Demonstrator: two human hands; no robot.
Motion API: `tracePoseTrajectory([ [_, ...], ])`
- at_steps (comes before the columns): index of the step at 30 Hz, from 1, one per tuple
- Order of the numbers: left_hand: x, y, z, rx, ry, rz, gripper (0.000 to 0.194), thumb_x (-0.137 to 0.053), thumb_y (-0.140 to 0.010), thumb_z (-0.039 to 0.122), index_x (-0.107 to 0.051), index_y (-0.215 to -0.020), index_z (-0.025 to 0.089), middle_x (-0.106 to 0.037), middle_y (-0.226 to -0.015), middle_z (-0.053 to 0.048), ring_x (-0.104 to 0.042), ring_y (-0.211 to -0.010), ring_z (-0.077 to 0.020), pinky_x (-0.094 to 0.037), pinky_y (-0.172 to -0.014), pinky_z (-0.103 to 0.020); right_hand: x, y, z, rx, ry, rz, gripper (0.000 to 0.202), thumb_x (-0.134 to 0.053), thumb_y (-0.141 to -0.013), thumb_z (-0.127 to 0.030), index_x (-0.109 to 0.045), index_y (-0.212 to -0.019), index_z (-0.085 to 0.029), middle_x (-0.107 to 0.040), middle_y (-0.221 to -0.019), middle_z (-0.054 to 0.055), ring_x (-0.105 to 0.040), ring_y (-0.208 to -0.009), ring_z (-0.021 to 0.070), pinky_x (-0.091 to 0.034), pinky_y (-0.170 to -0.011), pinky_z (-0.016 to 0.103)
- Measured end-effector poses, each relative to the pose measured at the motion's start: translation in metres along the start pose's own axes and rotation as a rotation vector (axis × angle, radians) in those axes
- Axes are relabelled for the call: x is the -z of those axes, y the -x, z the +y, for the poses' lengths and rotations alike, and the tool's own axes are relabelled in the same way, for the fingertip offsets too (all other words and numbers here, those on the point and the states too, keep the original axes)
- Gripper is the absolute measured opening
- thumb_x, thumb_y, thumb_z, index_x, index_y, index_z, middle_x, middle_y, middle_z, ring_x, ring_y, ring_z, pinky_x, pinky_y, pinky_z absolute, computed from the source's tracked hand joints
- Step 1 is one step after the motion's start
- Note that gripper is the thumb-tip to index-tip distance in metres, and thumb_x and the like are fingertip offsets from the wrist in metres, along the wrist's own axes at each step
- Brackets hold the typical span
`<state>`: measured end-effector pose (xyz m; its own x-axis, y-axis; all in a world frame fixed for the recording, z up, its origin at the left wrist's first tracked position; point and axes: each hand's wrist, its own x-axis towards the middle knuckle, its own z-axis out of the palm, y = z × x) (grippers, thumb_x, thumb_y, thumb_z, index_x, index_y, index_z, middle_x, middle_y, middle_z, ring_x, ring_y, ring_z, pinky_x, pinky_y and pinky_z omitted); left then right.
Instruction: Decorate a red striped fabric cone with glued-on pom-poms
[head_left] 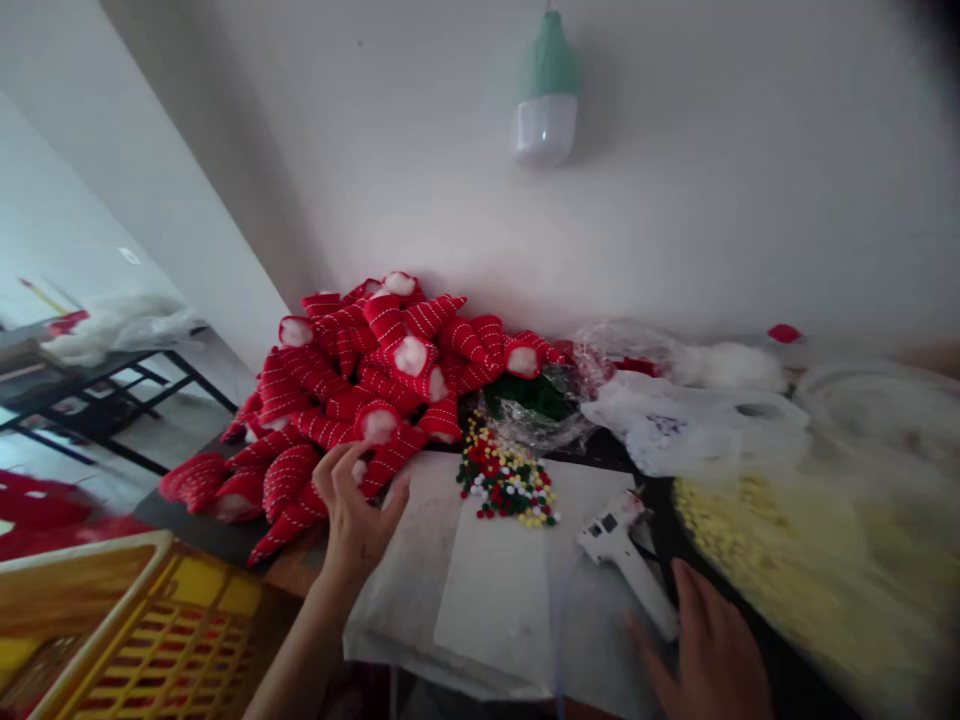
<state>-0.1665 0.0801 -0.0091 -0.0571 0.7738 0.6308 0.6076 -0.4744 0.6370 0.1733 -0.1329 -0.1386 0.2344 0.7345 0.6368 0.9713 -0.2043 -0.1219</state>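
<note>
My left hand (356, 515) is open, thumb and fingers apart, at the front of a pile of red cone-shaped fabric pieces (300, 375) with white dashed stripes and white stuffing at their wide ends. Its fingertips overlap the nearest stuffed cone (394, 455); I cannot tell if they touch it. By the handle of a white glue gun (637, 575), my right hand (712, 645) is open with its thumb spread. The glue gun lies on the pale work sheet (405, 590). Several small pompoms (510, 480) in red, green, yellow and white sit at the sheet's back.
A yellow plastic crate (161, 640) stands at the lower left. Behind the sheet lie a clear bag of green material (532, 395) and a white plastic bag (697, 425). Yellow pieces in clear plastic (810, 560) fill the right side. A bulb (547, 125) hangs above.
</note>
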Motion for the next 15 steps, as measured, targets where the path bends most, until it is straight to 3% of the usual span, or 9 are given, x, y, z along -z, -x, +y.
tracePoseTrajectory([
  [3, -0.006, -0.012, -0.036, -0.051, -0.200, -0.045, 0.090, -0.080, -0.084, 0.057, -0.041, -0.153, 0.015, -0.040, -0.157, -0.026, -0.036, -0.151, -0.0451, -0.030, -0.124, -0.071, -0.006, 0.003, 0.000, 0.008, -0.001, -0.001, 0.081, -0.036, -0.108, -0.061, -0.030, -0.164, -0.004, -0.064, -0.129, 0.032, -0.069, -0.111, 0.0465, -0.062, -0.088, 0.061],
  [7, -0.019, -0.036, -0.072, -0.073, -0.318, -0.125, 0.111, -0.082, -0.079, 0.060, -0.026, -0.163, 0.013, -0.033, -0.165, -0.029, -0.030, -0.157, -0.0476, -0.026, -0.127, -0.071, -0.008, 0.003, -0.002, -0.013, 0.008, -0.008, 0.081, -0.034, -0.108, -0.060, -0.026, -0.166, -0.003, -0.061, -0.134, 0.032, -0.066, -0.116, 0.0464, -0.061, -0.092, 0.060],
  [10, -0.028, -0.051, -0.079, -0.073, -0.357, -0.166, 0.112, -0.084, -0.078, 0.053, -0.024, -0.166, 0.015, -0.035, -0.168, -0.027, -0.033, -0.157, -0.0465, -0.030, -0.127, -0.065, -0.008, 0.001, -0.005, -0.021, 0.010, -0.023, 0.080, -0.034, -0.109, -0.057, -0.024, -0.167, -0.003, -0.060, -0.136, 0.032, -0.065, -0.119, 0.0464, -0.060, -0.095, 0.061],
  [15, -0.037, -0.065, -0.072, 0.003, -0.365, -0.246, 0.088, -0.073, -0.085, 0.038, -0.037, -0.162, 0.014, -0.050, -0.159, -0.023, -0.053, -0.144, -0.0447, -0.044, -0.119, -0.062, -0.007, 0.002, -0.005, -0.011, 0.008, -0.027, 0.078, -0.034, -0.109, -0.056, -0.024, -0.167, -0.003, -0.059, -0.138, 0.032, -0.064, -0.121, 0.0465, -0.059, -0.097, 0.062],
])
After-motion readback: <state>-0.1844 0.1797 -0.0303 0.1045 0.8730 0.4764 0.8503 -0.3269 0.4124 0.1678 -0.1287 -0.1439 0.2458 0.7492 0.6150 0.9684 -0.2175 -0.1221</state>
